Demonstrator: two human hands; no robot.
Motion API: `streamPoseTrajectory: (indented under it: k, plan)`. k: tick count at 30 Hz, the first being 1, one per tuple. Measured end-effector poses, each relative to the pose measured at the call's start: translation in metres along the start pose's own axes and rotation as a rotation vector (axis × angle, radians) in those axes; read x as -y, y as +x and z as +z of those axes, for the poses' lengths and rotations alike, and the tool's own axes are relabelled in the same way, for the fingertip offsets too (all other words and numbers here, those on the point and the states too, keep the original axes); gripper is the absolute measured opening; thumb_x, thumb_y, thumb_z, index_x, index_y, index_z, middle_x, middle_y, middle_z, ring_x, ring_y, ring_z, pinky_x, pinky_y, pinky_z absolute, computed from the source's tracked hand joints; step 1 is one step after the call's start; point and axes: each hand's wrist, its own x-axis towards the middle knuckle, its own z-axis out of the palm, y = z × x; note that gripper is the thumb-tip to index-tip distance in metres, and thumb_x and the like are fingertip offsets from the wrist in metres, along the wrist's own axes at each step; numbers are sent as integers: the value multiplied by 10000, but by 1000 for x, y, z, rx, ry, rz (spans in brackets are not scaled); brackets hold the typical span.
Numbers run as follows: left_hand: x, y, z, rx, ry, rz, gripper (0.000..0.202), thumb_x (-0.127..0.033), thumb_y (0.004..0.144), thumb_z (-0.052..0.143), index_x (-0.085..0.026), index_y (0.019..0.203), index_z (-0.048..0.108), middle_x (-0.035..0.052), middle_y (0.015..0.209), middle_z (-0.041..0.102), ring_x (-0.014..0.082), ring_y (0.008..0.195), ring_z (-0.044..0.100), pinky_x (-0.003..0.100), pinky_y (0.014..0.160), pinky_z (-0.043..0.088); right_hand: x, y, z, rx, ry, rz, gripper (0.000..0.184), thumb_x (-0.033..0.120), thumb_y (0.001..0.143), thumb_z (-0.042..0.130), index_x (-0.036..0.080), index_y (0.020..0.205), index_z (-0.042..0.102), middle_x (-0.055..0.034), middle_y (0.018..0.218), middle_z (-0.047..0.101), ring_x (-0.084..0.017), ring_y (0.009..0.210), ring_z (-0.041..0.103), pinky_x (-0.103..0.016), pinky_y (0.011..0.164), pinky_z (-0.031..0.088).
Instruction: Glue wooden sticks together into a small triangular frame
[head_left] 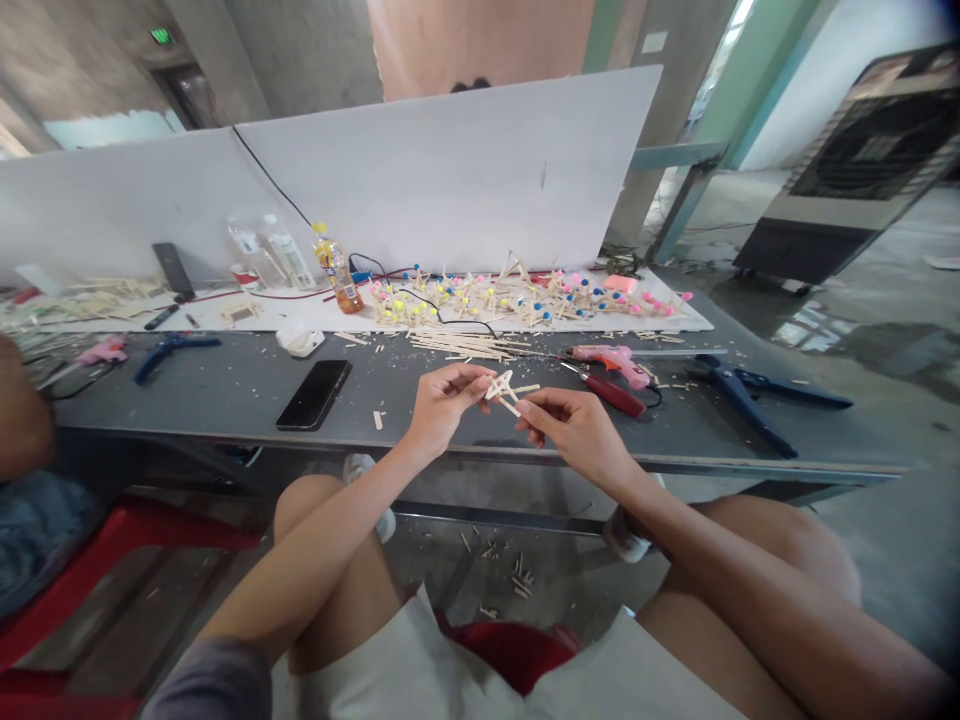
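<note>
Over the front edge of the table, my left hand (448, 400) pinches one side of a small wooden stick frame (501, 386). The frame is made of short pale sticks joined at angles, with a triangle at its top. From the other side, my right hand (559, 425) closes its fingers on a lower stick of the same frame. Just beyond the hands lies a pile of loose wooden sticks (465, 345). To the right of my right hand are a red-handled tool (615, 394) and a pink glue gun (619, 362).
A black phone (313, 394) lies left of my hands. Blue cutters (750, 400) rest at the right. Behind stand many stick pieces with coloured balls (495, 295), a drink bottle (337, 270) and a white partition (450, 180). A person's arm (22, 410) shows at far left.
</note>
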Motion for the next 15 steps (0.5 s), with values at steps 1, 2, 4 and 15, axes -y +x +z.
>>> streamPoseTrajectory:
  k: [1,2,4,15]
  plan:
    - [0,0,0,6,-2,3,206,-341,800,773,-163,902,753,55,762,725,158,647,667,282,579,539,1,0,0,1,-3,0,315,468,869,670,156,823,685,-46,719,671,-107,550,528,-244,518,435]
    - [0,0,-1,12,-4,7,199,-334,805,770,-163,906,755,56,762,725,159,650,669,282,582,541,1,0,0,2,-6,0,318,470,870,668,156,823,685,-46,719,670,-107,550,528,-244,518,435]
    - [0,0,-1,17,-4,10,193,-327,808,768,-164,911,756,56,760,726,158,647,669,284,588,543,2,0,0,0,-13,-1,322,473,870,663,155,821,684,-46,715,668,-107,547,526,-246,516,434]
    - [-1,1,0,-3,6,0,208,-357,795,774,-177,897,751,62,774,732,159,641,655,292,573,541,4,-2,-4,12,21,-11,312,462,889,655,157,942,695,-68,801,707,-103,535,554,-234,491,464]
